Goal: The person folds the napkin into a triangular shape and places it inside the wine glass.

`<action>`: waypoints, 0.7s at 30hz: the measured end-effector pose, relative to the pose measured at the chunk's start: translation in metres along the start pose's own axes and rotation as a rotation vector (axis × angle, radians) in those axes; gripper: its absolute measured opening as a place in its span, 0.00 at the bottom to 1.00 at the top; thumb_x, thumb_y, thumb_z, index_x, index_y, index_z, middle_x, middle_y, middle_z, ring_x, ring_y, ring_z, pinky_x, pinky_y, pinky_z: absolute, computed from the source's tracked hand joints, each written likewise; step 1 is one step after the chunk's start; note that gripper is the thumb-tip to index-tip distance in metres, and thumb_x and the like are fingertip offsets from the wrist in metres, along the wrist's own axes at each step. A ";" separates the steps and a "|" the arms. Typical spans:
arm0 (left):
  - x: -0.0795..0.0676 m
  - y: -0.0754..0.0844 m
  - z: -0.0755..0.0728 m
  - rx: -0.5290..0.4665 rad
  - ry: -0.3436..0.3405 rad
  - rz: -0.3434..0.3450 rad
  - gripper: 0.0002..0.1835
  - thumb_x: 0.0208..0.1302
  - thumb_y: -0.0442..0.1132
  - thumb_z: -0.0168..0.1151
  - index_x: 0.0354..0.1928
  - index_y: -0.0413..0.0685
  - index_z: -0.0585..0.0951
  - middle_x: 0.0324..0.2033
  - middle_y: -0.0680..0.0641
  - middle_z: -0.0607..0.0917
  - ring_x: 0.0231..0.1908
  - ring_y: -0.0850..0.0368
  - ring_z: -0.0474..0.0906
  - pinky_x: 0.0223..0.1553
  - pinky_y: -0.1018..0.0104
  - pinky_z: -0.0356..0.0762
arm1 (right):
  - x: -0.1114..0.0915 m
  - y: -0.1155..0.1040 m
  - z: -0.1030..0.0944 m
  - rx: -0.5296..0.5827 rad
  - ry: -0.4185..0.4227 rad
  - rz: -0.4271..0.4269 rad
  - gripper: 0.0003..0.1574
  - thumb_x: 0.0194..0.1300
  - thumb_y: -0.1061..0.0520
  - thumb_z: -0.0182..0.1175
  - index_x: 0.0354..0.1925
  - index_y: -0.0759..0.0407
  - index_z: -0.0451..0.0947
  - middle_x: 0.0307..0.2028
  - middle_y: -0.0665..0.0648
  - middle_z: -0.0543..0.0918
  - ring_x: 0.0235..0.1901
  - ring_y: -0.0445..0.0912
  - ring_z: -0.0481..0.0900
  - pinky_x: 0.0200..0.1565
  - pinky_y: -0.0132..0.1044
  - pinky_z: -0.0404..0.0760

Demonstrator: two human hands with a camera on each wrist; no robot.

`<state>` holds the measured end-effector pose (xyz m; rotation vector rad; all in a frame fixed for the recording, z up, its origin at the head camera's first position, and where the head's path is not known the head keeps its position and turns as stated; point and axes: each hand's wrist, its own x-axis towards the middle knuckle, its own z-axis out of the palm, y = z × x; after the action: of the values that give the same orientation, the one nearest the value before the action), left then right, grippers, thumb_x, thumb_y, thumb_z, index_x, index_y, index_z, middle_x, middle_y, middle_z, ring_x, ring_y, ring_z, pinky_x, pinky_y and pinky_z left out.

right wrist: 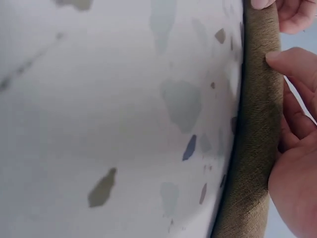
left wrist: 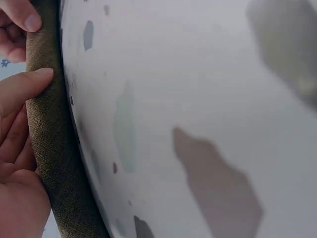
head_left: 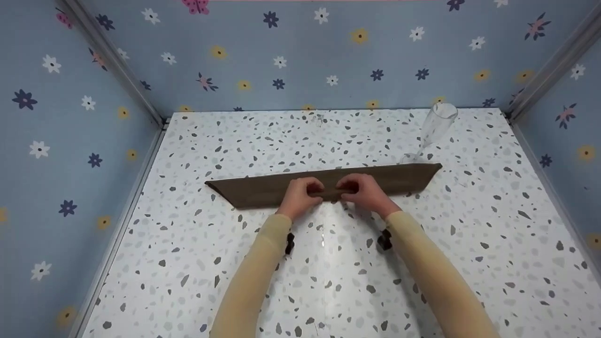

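Note:
A long brown cloth [head_left: 263,191], its ends slanting, lies across the white speckled table. At the middle of its near edge, my left hand [head_left: 300,197] pinches the fabric between thumb and fingers. A short gap to the right, my right hand [head_left: 367,193] pinches the same edge. In the left wrist view the edge looks like a thick, rounded fold [left wrist: 49,144], with the thumb on its near face and the other fingers behind. The right wrist view shows the same grip on the fold [right wrist: 257,114]. Fingertips behind the cloth are partly hidden.
A clear stemmed glass [head_left: 436,126] stands behind the cloth's right end, its foot close to the far edge of the cloth. Blue flowered panels [head_left: 300,61] border the table [head_left: 188,281] at the back and both sides.

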<state>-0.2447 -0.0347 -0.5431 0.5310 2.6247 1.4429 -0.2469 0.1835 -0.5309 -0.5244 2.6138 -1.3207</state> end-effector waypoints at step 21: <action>-0.010 0.000 -0.005 -0.018 -0.051 0.034 0.10 0.51 0.35 0.65 0.37 0.45 0.80 0.33 0.55 0.81 0.35 0.64 0.76 0.40 0.71 0.72 | -0.010 0.003 -0.007 -0.136 -0.014 -0.006 0.09 0.52 0.57 0.65 0.35 0.56 0.80 0.32 0.46 0.79 0.35 0.40 0.75 0.41 0.35 0.73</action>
<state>-0.2365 -0.0421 -0.5414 0.6053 2.5738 1.4416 -0.2407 0.1939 -0.5296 -0.5591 2.7055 -1.1423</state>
